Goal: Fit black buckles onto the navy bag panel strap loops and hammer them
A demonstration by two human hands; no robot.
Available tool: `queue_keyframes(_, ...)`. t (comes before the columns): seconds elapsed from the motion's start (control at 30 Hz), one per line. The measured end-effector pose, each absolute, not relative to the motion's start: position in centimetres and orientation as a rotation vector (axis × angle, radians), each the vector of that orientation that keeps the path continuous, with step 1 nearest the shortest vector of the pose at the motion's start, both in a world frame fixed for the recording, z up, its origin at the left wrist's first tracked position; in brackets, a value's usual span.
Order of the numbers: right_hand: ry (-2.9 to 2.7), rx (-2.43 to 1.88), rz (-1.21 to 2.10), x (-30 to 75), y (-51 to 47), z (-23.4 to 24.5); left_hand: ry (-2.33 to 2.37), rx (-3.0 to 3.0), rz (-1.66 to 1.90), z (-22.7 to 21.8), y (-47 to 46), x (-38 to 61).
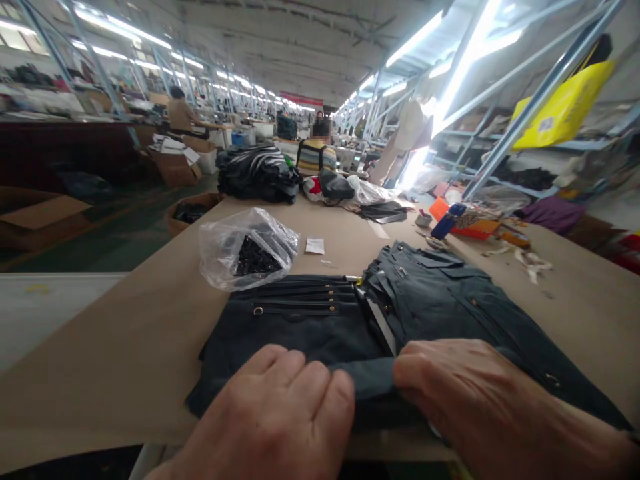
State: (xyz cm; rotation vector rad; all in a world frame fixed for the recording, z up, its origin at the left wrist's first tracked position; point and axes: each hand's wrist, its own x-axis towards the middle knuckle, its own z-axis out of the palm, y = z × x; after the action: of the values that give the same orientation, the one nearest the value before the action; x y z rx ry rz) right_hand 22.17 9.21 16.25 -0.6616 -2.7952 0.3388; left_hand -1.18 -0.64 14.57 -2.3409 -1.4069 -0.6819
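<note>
My left hand (280, 413) lies knuckles-up at the near edge of a stack of dark garment pieces (290, 327), its fingers curled down onto the cloth. My right hand (465, 393) sits just to its right, fingers bent and pinching a fold of the same dark fabric (370, 377). Both hands nearly touch over that fold. A second pile of dark garments (450, 293) with pockets and buttons spreads to the right. Gold zipper pulls show on the left stack.
A clear plastic bag of small black parts (247, 250) lies behind the left stack on the brown table (125, 347). Farther back are black bundles (257, 173), a seated person (316, 153), an orange box (475, 227), cardboard boxes (175, 167) and metal shelving at right.
</note>
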Motion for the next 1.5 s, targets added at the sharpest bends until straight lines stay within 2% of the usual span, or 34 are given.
queue_keyframes(0.13,-2.751,-0.775,0.693,19.5,10.7,15.9,-1.759,-2.573,-0.535,15.2,-0.5,-5.7)
queue_keyframes(0.23,-2.68,-0.893,1.09,18.3,15.1,12.1,-2.133,-2.585,-0.261,13.7,2.0,-8.7)
queue_keyframes(0.3,-2.618,-0.982,1.227,17.6,17.7,8.6,-2.167,-2.596,-0.102,11.4,4.3,-9.7)
queue_keyframes(0.4,-2.635,-1.1,0.963,16.2,19.9,4.1,-2.202,-2.538,0.106,7.6,7.5,-10.0)
queue_keyframes(0.53,-2.701,-1.288,0.509,14.2,20.9,1.5,-2.334,-2.393,0.23,4.4,10.5,-9.9)
queue_keyframes(0.9,-2.743,-1.393,0.439,12.8,22.1,0.8,-2.374,-2.335,0.33,2.6,12.7,-10.7)
queue_keyframes(1.0,-2.758,-1.412,0.444,12.6,22.5,1.1,-2.346,-2.271,0.326,3.7,12.2,-9.2)
queue_keyframes(1.1,-2.77,-1.46,0.446,12.4,22.4,1.8,-2.119,-2.213,0.184,4.3,11.5,-6.2)
queue_keyframes(1.2,-2.795,-1.469,0.446,12.2,21.9,2.3,-1.886,-2.399,0.066,2.6,11.0,-3.4)
queue_keyframes(1.3,-2.813,-1.403,0.443,13.2,21.9,2.9,-1.87,-2.565,0.144,-0.3,11.2,-2.2)
queue_keyframes(1.43,-2.681,-1.314,0.21,20.2,23.1,6.2,-1.945,-2.574,0.18,-1.1,11.3,-2.0)
queue_keyframes(1.5,-2.548,-1.669,0.045,26.1,24.4,8.2,-1.969,-2.584,0.199,0.3,11.1,-1.8)
